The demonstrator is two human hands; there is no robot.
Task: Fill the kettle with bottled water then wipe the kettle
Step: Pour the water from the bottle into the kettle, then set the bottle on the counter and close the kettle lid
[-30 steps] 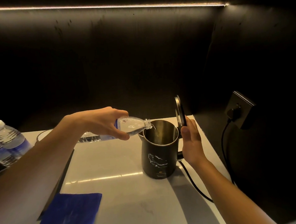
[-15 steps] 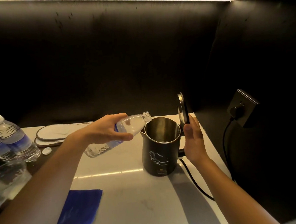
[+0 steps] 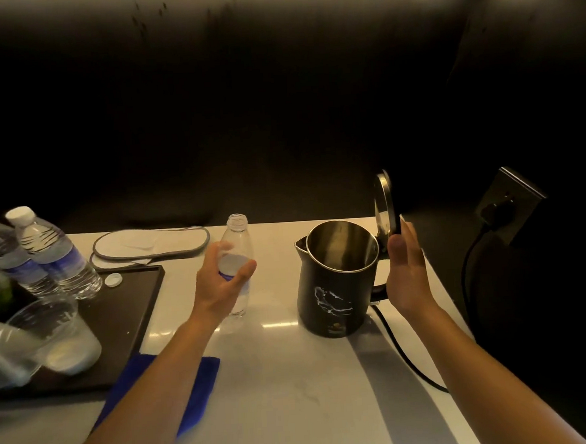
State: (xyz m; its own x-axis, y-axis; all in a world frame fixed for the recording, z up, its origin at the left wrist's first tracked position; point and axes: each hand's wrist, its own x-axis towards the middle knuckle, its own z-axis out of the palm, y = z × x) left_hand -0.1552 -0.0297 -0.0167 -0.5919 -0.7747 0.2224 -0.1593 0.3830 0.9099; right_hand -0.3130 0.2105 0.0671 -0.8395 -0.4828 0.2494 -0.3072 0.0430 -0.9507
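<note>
While the lid's up: kettle [image 3: 336, 281] sits right of frame centre on the white table [image 3: 295, 393], black with a pale marking, steel inside showing.
Lid [image 3: 385, 204]: hinged upright at the kettle's far right edge.
Right hand [image 3: 406, 273]: flat against the lid and handle side, fingers [image 3: 398, 249] straight and loose, not clamped round anything as far as I can see.
Left hand [image 3: 223, 284]: fingers wrapped around the open bottle [image 3: 235, 256], which stands upright, no cap, well left of the kettle. Looks pretty much empty.
Blue cloth [image 3: 192, 392]: lower centre-left, partly under the left forearm.
Left edge of frame: dark tray [image 3: 126, 321] with two capped bottles [image 3: 46, 254], a loose cap [image 3: 113, 280], a clear cup [image 3: 62, 335].
Cord [image 3: 402, 352]: runs from the kettle base toward lower right.
</note>
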